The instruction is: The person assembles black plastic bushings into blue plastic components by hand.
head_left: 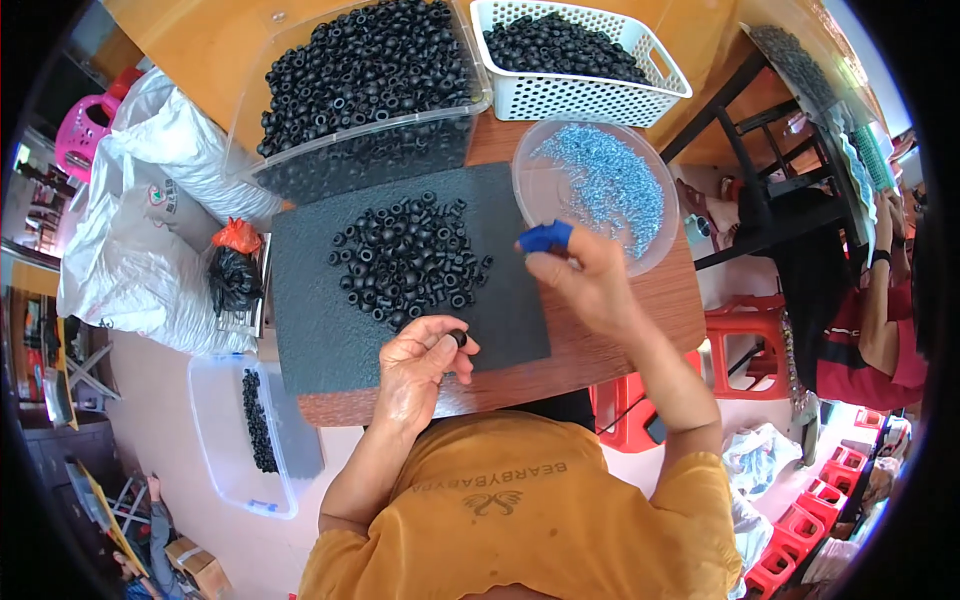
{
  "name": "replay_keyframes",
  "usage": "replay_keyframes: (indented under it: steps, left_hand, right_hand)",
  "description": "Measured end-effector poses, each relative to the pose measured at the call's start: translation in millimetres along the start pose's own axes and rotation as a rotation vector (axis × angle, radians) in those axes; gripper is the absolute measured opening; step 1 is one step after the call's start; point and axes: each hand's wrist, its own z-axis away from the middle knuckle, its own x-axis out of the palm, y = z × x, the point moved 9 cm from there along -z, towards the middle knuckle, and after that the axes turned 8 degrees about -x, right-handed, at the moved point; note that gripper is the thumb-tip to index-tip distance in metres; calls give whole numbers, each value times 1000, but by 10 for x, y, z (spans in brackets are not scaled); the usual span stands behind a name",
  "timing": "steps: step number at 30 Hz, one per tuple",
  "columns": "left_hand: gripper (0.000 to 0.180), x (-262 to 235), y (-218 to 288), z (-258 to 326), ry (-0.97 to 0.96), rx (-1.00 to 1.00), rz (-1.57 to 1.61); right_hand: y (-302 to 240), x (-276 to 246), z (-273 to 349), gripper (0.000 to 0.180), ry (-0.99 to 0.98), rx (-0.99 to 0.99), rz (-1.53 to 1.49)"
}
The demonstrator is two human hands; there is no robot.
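The dark mat (310,335) lies flat on the brown tabletop (650,312). A heap of little black parts (405,255) sits in the middle of the mat.

The left hand (412,362) is over the near edge of the mat. It holds one black piece (459,338) between its thumb and fingers. The right hand (590,278) is up by the right edge of the mat. A blue cover (545,238) is on a finger there. The thumb is close to that finger, so the gap is narrow, but I cannot tell if anything is pinched in it.

A round see-through tub (548,198) is just to the right of the mat, partly behind the right hand. It has lots of tiny shiny blue bits (600,180) in it. Behind the mat is a big clear box (375,131) full of black parts. Behind the mat and to the right is a white basket (590,103) with holes, with more black parts inside. Big white sacks (160,265) are left of the mat.
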Motion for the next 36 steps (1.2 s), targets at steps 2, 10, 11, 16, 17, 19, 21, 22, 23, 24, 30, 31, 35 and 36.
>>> replay_keyframes:
  steps: [2,10,11,16,17,19,21,22,23,24,30,31,35,36]
  left_hand:
    - [17,33,-2,7,-8,-22,53]
    - [21,84,-61,54,-38,-77,225]
    - [21,87,-68,56,-33,-73,229]
    - [22,102,-77,67,-3,-57,238]
    - [21,107,-71,71,-4,-57,246]
    - [20,105,-70,74,-4,-57,256]
    - [19,77,-66,74,15,-42,255]
    - [19,82,-79,79,15,-41,254]
    - [18,79,-81,84,17,-23,245]
    - [18,81,-80,93,19,-5,235]
    - [21,78,-64,136,76,30,245]
    - [21,88,-84,137,75,30,245]
    - [20,25,-202,189,121,-4,206]
    - [19,43,-220,201,79,-13,180]
  right_hand:
    - [-97,167,136,15,71,-59,-256]
    - [-154,657,477,10,141,-47,-486]
    - [-122,678,511,11,163,-15,-498]
    - [-214,669,537,16,233,-171,-345]
    - [-227,665,542,16,262,-173,-329]
    - [-240,656,550,16,289,-173,-313]
    - [-275,653,553,16,282,-185,-164]
    - [-280,653,562,16,283,-186,-164]
    - [-343,646,576,17,284,-241,-83]
    - [-406,643,594,18,285,-295,-2]
    - [-590,657,649,25,225,-393,129]
    - [-601,661,669,25,226,-394,131]
    - [-656,703,773,30,214,-412,212]
    - [-681,709,799,32,214,-433,244]
